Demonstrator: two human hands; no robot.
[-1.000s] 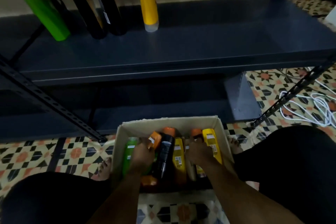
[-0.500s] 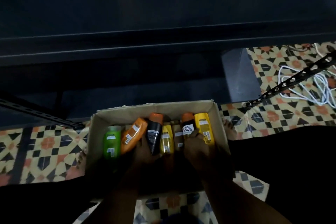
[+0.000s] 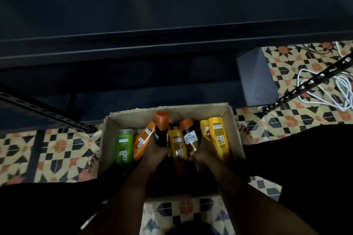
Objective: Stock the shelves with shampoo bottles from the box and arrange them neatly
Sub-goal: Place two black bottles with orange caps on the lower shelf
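A cardboard box (image 3: 234,129) sits on the floor between my legs, holding several shampoo bottles. My left hand (image 3: 154,155) grips a black bottle with an orange cap (image 3: 162,129), raised above its neighbours. My right hand (image 3: 203,153) grips a dark amber bottle with a white "Shayla" label (image 3: 190,137). A green bottle (image 3: 124,145) and an orange bottle (image 3: 144,138) lie at the left. Yellow bottles (image 3: 217,135) fill the right side, and another yellow bottle (image 3: 178,144) lies between my hands. The dark shelf (image 3: 172,5) spans the top of the view.
A lower shelf (image 3: 133,86) lies just behind the box. Perforated metal uprights (image 3: 47,113) slant at left and right. A white cable (image 3: 324,89) is coiled on the patterned tile floor (image 3: 57,149) at the right. My bare feet flank the box.
The camera has tilted down, so the bottles standing on the shelf have left view. My left hand has lifted the black bottle higher. My right hand has closed on the Shayla bottle.
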